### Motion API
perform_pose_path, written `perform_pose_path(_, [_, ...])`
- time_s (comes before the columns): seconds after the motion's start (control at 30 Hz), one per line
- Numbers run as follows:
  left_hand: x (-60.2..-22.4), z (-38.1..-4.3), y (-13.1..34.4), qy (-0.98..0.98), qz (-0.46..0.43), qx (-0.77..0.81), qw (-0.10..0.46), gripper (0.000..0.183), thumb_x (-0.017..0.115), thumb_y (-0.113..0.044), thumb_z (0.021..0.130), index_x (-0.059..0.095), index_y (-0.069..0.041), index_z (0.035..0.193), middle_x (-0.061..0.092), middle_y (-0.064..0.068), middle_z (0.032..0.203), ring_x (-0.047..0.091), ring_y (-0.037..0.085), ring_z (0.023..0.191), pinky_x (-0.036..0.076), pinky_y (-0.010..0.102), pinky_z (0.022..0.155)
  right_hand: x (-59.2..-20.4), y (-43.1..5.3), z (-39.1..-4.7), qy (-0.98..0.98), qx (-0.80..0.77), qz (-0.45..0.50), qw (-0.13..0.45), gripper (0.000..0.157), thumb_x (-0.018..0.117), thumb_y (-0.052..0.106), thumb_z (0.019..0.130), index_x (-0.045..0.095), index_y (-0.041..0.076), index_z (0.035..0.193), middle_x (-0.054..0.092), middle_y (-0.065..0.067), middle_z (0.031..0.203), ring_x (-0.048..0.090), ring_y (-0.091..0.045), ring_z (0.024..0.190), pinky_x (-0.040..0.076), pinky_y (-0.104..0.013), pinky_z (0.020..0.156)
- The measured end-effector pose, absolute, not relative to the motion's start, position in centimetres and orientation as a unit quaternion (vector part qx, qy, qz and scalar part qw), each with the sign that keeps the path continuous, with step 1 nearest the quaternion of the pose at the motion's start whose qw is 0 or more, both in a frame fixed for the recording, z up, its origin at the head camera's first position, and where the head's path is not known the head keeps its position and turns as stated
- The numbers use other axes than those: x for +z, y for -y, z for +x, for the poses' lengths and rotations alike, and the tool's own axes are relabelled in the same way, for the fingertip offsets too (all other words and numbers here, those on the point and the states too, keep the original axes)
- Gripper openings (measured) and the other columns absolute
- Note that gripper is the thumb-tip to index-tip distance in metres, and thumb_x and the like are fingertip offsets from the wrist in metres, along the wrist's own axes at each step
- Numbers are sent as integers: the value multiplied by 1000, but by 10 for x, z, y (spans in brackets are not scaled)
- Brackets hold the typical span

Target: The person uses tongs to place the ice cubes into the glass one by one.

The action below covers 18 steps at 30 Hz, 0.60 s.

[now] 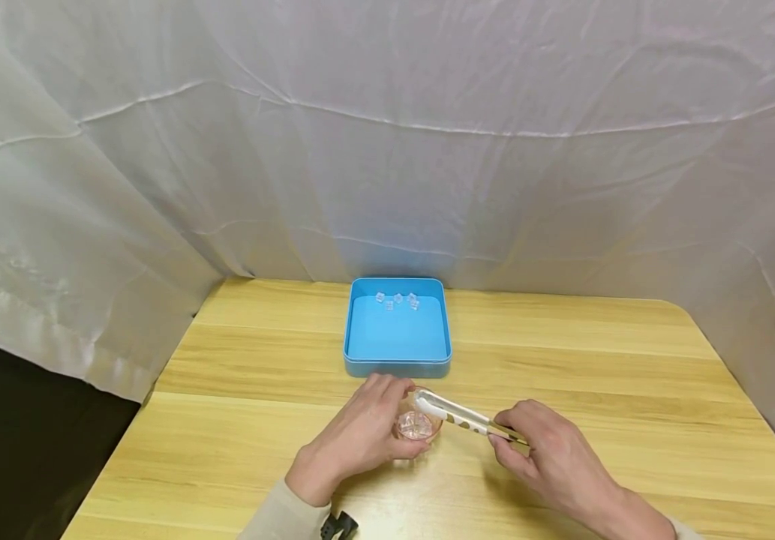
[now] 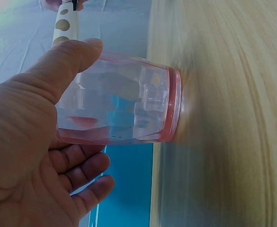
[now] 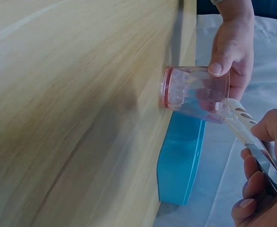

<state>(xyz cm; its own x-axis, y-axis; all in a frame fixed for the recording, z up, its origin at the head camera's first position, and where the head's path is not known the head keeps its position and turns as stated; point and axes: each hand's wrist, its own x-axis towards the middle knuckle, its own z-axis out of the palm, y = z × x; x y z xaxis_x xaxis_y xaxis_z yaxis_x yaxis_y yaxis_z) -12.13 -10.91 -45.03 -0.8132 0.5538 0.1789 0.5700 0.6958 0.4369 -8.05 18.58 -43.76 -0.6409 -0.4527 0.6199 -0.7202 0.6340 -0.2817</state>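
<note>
My left hand (image 1: 360, 431) holds a clear, pink-tinted plastic cup (image 2: 119, 101) upright on the table, thumb and fingers around its upper part. Clear plastic-looking ice cubes (image 1: 415, 426) lie in the bottom of the cup. In my right hand (image 1: 552, 454) is a pair of metal tongs (image 1: 458, 415) with white, brown-spotted arms, gripped near the back end. The tongs slant down to the left, and their tips are at the cup's mouth, just inside the rim. I cannot tell whether a cube sits between the tips.
Just beyond the cup stands a shallow blue square tray (image 1: 397, 341), with several clear cubes (image 1: 398, 298) near its far wall. The wood-grain table (image 1: 563, 360) reaches back to a pale hanging curtain (image 1: 495, 187). A small black object (image 1: 340, 525) shows beside my left sleeve.
</note>
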Motion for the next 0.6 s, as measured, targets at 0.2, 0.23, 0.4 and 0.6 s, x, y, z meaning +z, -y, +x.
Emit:
perform_pose_path(0.2, [-450, -121, 109, 921, -307, -239, 15, 72, 85, -51, 85, 59, -8, 137, 65, 3, 122, 51, 16, 110, 49, 35, 100, -436, -186, -80, 869, 256, 338, 256, 14, 67, 30, 103, 71, 18, 96, 61, 15, 85, 50, 2, 72, 41, -9, 59])
perform_pose_path(0.23, [-450, -121, 109, 921, -306, -239, 14, 73, 85, -51, 84, 59, -9, 137, 65, 3, 122, 51, 16, 111, 49, 35, 101, -436, -186, -80, 868, 256, 339, 256, 16, 65, 31, 104, 71, 18, 96, 62, 15, 85, 50, 2, 72, 41, -9, 59])
perform_pose_path(0.4, [-450, -121, 109, 922, -302, -242, 8, 72, 86, -49, 84, 58, -9, 138, 65, 3, 124, 51, 16, 113, 49, 35, 103, -436, -185, -79, 870, 251, 337, 256, 19, 64, 33, 105, 71, 17, 96, 62, 14, 85, 51, 3, 73, 42, -10, 60])
perform_pose_path(0.6, [-450, -122, 109, 922, -303, -241, 10, 71, 87, -48, 84, 59, -9, 137, 65, 4, 124, 52, 17, 113, 49, 36, 102, -436, -186, -80, 870, 249, 338, 257, 13, 67, 29, 101, 71, 18, 95, 63, 14, 85, 53, 3, 74, 44, -10, 61])
